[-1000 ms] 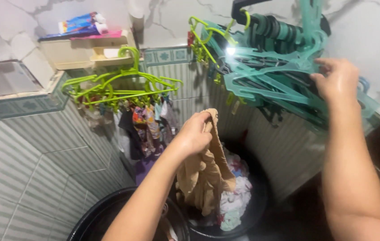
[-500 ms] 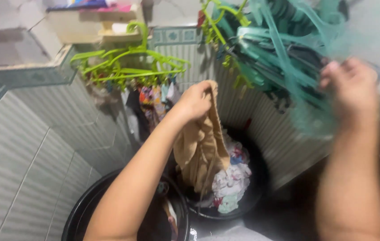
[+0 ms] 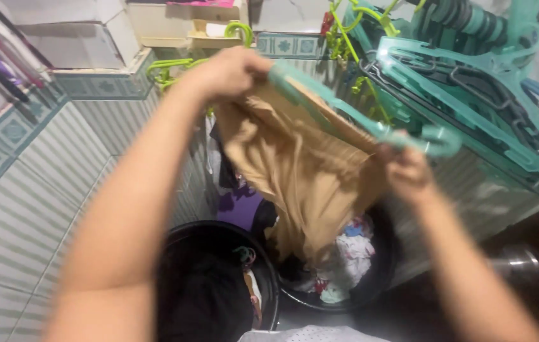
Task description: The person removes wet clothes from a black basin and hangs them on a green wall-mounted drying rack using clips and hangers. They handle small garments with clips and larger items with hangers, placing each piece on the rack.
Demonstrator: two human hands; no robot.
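Head view: nearest me, my left hand (image 3: 228, 73) pinches the tan garment (image 3: 301, 183) at one end of the teal hanger (image 3: 358, 117); my right hand (image 3: 409, 171) clamps its other end. The hanger's long axis slants between them, above the black tubs (image 3: 380, 266).

You see a tan garment (image 3: 307, 183) on a teal hanger (image 3: 371, 123), lime-green hangers (image 3: 177, 66) behind, black tubs (image 3: 219, 285), and grey-striped wall tiles (image 3: 35, 209).

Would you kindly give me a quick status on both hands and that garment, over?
Left hand grips tan garment and teal hanger. Right hand holds both near hook. Garment hangs over black laundry tub. Nothing blocking.
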